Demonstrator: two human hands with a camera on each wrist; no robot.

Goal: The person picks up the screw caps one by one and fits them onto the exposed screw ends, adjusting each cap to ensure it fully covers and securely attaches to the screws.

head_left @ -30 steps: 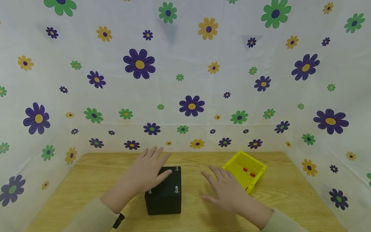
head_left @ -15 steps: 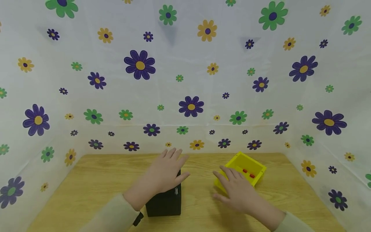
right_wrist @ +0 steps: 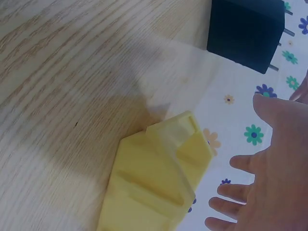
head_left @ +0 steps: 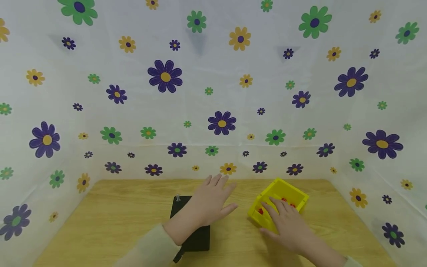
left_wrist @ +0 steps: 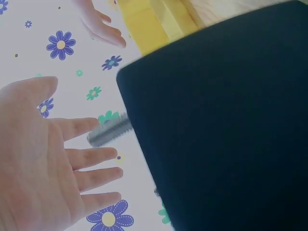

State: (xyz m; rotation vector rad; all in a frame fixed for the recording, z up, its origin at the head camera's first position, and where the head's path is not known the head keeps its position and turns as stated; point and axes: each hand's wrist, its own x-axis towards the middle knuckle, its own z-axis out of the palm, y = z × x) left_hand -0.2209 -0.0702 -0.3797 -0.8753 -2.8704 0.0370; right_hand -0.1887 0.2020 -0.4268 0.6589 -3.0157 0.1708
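My left hand [head_left: 210,202] hovers over the right part of a black box [head_left: 197,241], fingers spread and holding nothing. It hides much of the box top in the head view. Threaded metal pegs stand up from the box; one peg [left_wrist: 110,131] shows large in the left wrist view, overlapping the left fingers there. My right hand [head_left: 290,224] is above the near right side of a yellow bin [head_left: 257,217], its fingers extended over the opening and gripping nothing. Inside the bin lie small red pieces, one red piece [head_left: 260,211] near the left wall and others beyond the fingertips.
Box and bin stand apart on a wood-grain table [head_left: 126,222]. A white flower-print sheet [head_left: 200,100] rises behind the table and along both sides. A black strap end [head_left: 179,256] hangs below the left wrist, overlapping the box's front in the head view.
Both hands have moved to the right with fingers still extended. The left hand has crossed the box top, and the right hand has come over the bin. Box and bin stay put.
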